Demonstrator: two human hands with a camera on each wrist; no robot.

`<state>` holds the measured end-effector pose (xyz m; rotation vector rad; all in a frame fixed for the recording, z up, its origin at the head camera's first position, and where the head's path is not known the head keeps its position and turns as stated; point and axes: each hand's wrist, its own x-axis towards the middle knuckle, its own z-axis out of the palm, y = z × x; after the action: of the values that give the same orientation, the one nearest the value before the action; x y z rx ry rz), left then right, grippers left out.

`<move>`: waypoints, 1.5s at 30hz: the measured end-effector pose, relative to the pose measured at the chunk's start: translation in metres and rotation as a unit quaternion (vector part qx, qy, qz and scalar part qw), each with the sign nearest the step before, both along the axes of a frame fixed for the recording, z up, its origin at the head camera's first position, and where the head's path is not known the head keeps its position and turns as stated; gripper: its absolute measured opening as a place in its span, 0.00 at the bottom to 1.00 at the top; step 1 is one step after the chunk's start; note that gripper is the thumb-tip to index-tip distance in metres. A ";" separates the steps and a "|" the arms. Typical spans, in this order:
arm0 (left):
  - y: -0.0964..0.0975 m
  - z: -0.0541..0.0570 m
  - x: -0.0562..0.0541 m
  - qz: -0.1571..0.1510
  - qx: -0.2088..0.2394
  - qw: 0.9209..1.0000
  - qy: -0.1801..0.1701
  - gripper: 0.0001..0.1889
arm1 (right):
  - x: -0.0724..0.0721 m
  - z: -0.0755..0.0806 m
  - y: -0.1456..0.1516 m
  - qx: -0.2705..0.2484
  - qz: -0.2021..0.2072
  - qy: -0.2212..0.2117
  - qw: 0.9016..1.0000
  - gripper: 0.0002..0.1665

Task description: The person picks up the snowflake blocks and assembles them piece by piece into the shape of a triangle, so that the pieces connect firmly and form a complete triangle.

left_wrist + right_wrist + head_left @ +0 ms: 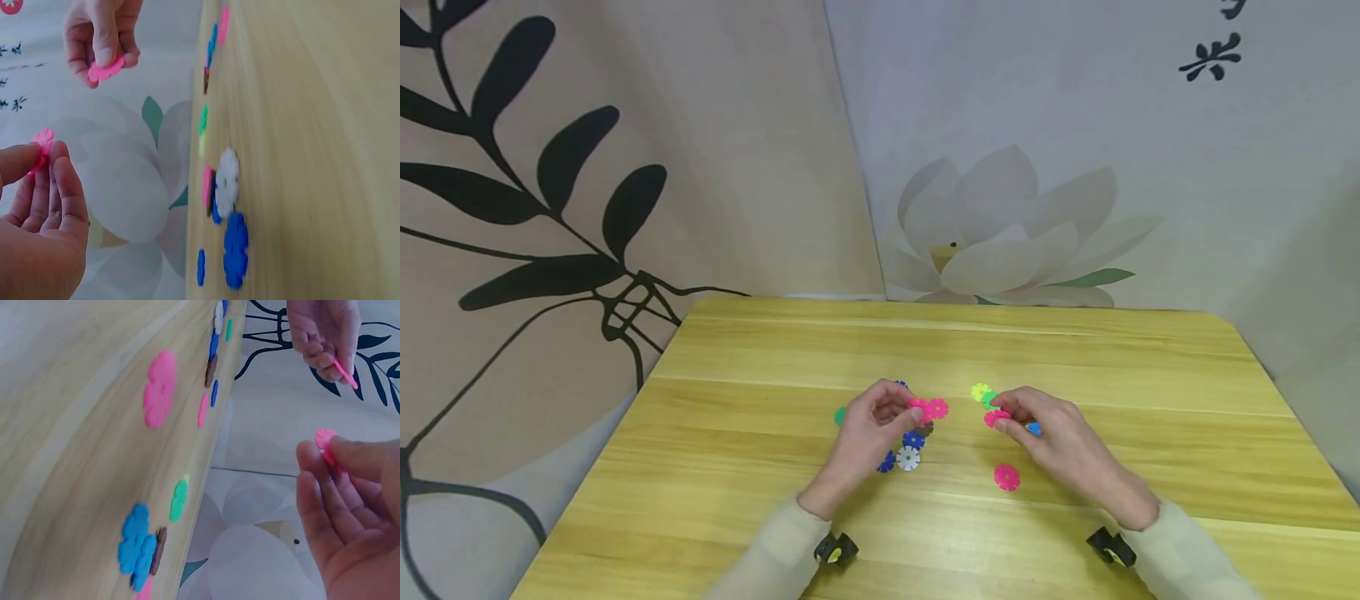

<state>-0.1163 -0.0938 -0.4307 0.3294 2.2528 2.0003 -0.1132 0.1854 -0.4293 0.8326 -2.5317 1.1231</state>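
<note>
My left hand [874, 421] pinches a pink notched plastic disc [44, 147] between thumb and fingers, above the table. A second pink notched disc [325, 439] is pinched by my right hand [1054, 423] in the same way. The two held discs are apart. Under the left hand lie a white disc [908, 458], dark blue discs [913, 439], a brown disc [928, 429] and another pink disc [937, 408]. Near the right hand are a yellow disc [980, 390], a green disc [179, 500] and light blue discs [134, 537], partly hidden in the head view.
A loose pink disc [1007, 477] lies on the wooden table [737, 500], nearer me than the right hand. One green disc [839, 416] shows left of the left hand. Behind the table's far edge stands a printed wall covering [760, 150].
</note>
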 end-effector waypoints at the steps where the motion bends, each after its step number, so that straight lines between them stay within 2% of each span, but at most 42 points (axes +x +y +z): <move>1: 0.001 0.001 0.001 -0.001 0.005 1.000 -0.004 0.11 | 0.001 0.001 -0.001 -0.005 -0.003 0.004 1.000 0.14; 9: 0.012 0.004 0.003 -0.005 0.044 0.998 -0.039 0.12 | 0.004 0.008 -0.011 -0.037 -0.008 0.032 0.999 0.14; 16: 0.018 0.009 0.006 -0.012 0.079 0.994 -0.071 0.13 | 0.006 0.016 -0.018 -0.061 -0.008 0.006 0.998 0.12; 22: 0.023 0.011 0.009 -0.014 0.090 0.992 -0.090 0.14 | 0.008 0.022 -0.023 -0.082 0.003 -0.001 0.997 0.12; 32: 0.027 0.013 0.010 -0.019 0.130 0.986 -0.101 0.14 | 0.009 0.025 -0.030 -0.085 0.008 0.008 0.996 0.13; 45: 0.028 0.015 0.009 -0.018 0.129 0.986 -0.102 0.13 | 0.010 0.024 -0.030 -0.075 0.005 0.018 0.997 0.15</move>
<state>-0.1073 -0.0656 -0.4161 0.1759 1.8593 2.1981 -0.1036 0.1559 -0.4054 0.8206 -2.3831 1.2713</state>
